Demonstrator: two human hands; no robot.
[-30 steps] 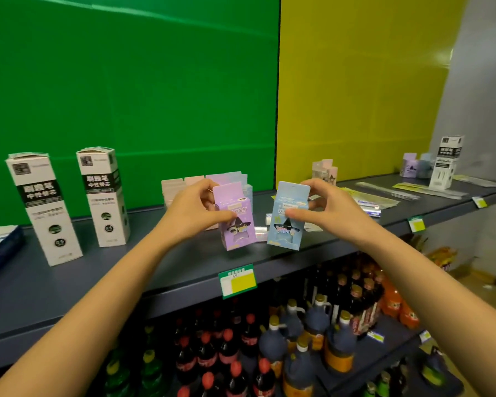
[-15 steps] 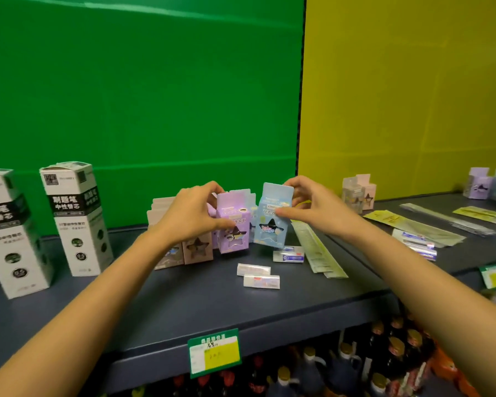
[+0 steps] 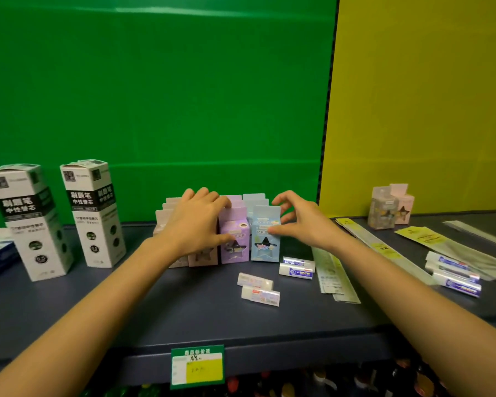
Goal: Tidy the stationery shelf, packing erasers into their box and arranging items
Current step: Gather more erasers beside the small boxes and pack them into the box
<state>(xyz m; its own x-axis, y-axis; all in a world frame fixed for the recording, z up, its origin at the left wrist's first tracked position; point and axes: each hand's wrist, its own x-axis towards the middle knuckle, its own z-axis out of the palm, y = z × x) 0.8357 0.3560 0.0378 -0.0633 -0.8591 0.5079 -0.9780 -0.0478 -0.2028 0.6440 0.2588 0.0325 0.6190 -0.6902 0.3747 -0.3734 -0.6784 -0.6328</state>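
purple box (image 3: 233, 239) and blue box (image 3: 265, 236) stand upright side by side on the shelf (image 3: 183, 316); white erasers (image 3: 258, 287) lie loose in front.

Even indoor light, soft blur, fisheye edges

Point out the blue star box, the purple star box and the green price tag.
blue star box (image 3: 265, 239): head view, middle of its front face.
purple star box (image 3: 235, 242): head view, front face beside the left thumb.
green price tag (image 3: 197, 366): head view, centre of the tag on the shelf edge.
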